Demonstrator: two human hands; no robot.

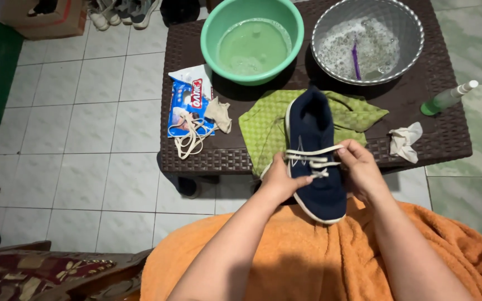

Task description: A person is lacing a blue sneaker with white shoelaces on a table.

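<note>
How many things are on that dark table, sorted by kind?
Basins: 2, a green basin and a clear basin
Cloths: 3, a green cloth, a white rag and a beige rag
Packets: 1, a blue packet
Loose laces: 1, a lace
Spray bottles: 1, a bottle
Shoes: 1, a shoe, held by both hands
Total: 9
</note>
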